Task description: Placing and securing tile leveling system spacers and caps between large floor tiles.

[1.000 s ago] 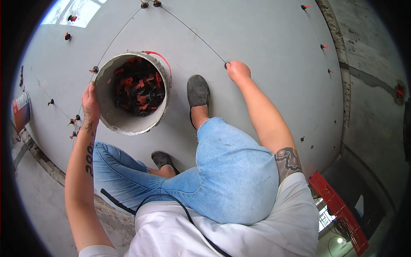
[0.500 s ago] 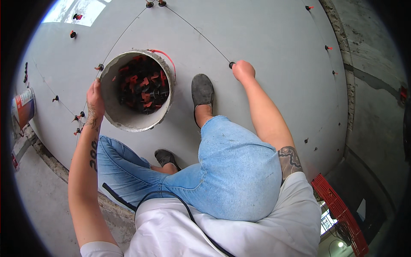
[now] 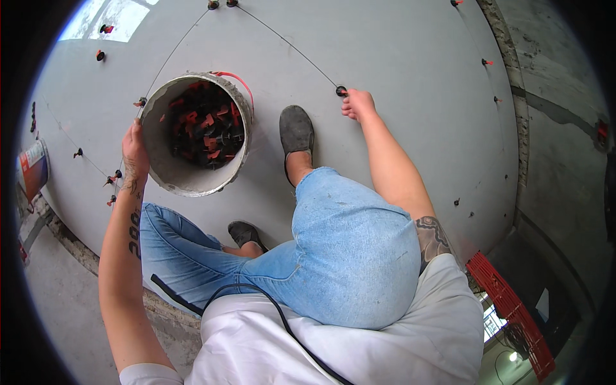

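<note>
My left hand (image 3: 135, 151) grips the side of a grey, mortar-stained bucket (image 3: 241, 168) at its left. The bucket leans toward me, and a heap of black and red tile levelers (image 3: 208, 131) shows inside. To the right, my right hand (image 3: 359, 104) is closed, its fingers curled at the red handle of a tile leveler (image 3: 341, 91). That leveler's round black base sits on the joint between large grey tiles (image 3: 385, 51). Farther off, two more black levelers (image 3: 213, 4) stand close together where the joints meet.
More levelers (image 3: 140, 102) dot the joints on both sides. My shoe (image 3: 296, 127) stands on the tile right of the bucket. A paint pail (image 3: 34, 165) is at the far left. Rough concrete (image 3: 557, 147) borders the tiles at right, with a red slatted panel (image 3: 513, 314) nearer me.
My right hand has shifted slightly, so the leveler's black base and red handle now show more plainly. The whole view has drifted a little; my left hand stays on the bucket.
</note>
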`<move>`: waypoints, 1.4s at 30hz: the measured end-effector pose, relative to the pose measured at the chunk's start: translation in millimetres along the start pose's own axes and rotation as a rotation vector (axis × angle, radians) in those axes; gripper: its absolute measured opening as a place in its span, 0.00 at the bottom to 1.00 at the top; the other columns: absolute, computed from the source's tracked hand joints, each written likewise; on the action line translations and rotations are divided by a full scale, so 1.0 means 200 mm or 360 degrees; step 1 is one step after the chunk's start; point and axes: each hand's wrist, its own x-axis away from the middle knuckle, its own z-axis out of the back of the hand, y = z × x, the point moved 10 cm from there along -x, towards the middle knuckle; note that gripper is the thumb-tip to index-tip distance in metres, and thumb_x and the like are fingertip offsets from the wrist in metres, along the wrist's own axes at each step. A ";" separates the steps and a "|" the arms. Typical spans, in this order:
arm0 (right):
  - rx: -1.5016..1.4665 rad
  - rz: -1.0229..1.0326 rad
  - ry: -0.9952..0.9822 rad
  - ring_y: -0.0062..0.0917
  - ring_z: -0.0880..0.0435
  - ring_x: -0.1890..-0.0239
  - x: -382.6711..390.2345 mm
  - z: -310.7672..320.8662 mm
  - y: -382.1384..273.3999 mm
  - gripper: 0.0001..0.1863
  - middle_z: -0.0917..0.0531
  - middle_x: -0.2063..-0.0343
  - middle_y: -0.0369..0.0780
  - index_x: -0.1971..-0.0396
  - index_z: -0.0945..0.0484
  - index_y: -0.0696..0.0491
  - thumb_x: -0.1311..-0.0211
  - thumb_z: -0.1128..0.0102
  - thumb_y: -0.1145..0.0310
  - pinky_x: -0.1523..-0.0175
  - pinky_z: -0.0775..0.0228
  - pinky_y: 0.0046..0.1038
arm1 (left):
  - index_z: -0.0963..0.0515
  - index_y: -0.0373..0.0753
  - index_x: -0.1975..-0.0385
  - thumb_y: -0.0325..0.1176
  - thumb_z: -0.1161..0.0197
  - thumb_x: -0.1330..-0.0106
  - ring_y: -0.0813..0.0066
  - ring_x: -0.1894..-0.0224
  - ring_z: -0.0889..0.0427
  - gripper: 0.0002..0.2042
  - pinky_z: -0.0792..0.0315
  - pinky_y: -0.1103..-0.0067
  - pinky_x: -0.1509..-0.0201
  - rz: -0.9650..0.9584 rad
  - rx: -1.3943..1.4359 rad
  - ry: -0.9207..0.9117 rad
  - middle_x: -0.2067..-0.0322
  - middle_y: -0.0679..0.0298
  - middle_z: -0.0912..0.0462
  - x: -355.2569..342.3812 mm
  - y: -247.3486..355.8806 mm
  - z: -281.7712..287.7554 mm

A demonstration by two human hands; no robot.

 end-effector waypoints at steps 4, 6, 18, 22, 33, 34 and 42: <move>0.1473 0.0970 0.0576 0.39 0.17 0.65 0.20 -0.02 -0.34 0.20 0.16 0.70 0.46 0.68 0.22 0.56 0.37 0.47 0.51 0.63 0.26 0.41 | 0.25 0.28 0.53 0.50 0.57 0.25 0.76 0.57 0.26 0.26 0.33 0.78 0.48 -0.0184 0.0100 0.0060 0.59 0.62 0.20 -0.06 -0.13 0.11; 0.1544 0.1009 0.0513 0.42 0.17 0.62 0.22 -0.06 -0.35 0.21 0.17 0.68 0.47 0.67 0.21 0.55 0.38 0.46 0.49 0.60 0.26 0.43 | 0.25 0.28 0.52 0.49 0.57 0.25 0.76 0.55 0.25 0.26 0.33 0.79 0.47 -0.0206 0.0047 0.0077 0.57 0.62 0.20 -0.06 -0.14 0.15; 0.2044 0.1249 0.0442 0.38 0.16 0.60 0.23 -0.14 -0.44 0.18 0.15 0.66 0.43 0.65 0.16 0.51 0.35 0.49 0.53 0.59 0.22 0.38 | 0.24 0.29 0.53 0.50 0.55 0.26 0.77 0.57 0.26 0.26 0.33 0.80 0.49 -0.0039 0.0188 -0.0047 0.59 0.63 0.20 -0.02 -0.03 0.02; 0.1908 0.0950 0.0341 0.41 0.16 0.58 0.17 -0.14 -0.41 0.21 0.15 0.63 0.46 0.64 0.17 0.53 0.36 0.49 0.50 0.57 0.23 0.39 | 0.24 0.30 0.53 0.51 0.54 0.27 0.77 0.58 0.26 0.26 0.34 0.80 0.49 0.0000 0.0244 -0.0005 0.59 0.63 0.20 0.00 -0.04 0.03; 0.1312 0.0448 0.0452 0.43 0.17 0.56 0.11 -0.07 -0.29 0.22 0.16 0.60 0.49 0.62 0.17 0.55 0.37 0.50 0.52 0.53 0.24 0.41 | 0.25 0.30 0.59 0.52 0.55 0.27 0.76 0.61 0.29 0.26 0.34 0.78 0.52 -0.0016 0.0175 0.0007 0.65 0.64 0.22 0.00 -0.02 0.03; 0.1442 0.0536 0.0432 0.42 0.17 0.56 0.11 -0.08 -0.31 0.18 0.16 0.61 0.48 0.63 0.17 0.55 0.38 0.50 0.57 0.53 0.24 0.41 | 0.25 0.30 0.59 0.52 0.55 0.27 0.76 0.61 0.29 0.26 0.34 0.78 0.52 -0.0015 0.0176 0.0006 0.65 0.64 0.22 0.00 -0.01 0.03; 0.2090 0.1223 0.0362 0.43 0.18 0.59 0.19 -0.14 -0.40 0.11 0.16 0.63 0.45 0.64 0.19 0.52 0.37 0.51 0.67 0.56 0.26 0.43 | 0.25 0.28 0.58 0.52 0.56 0.27 0.75 0.62 0.28 0.27 0.33 0.78 0.51 -0.0046 0.0048 0.0033 0.65 0.62 0.22 0.01 0.06 0.00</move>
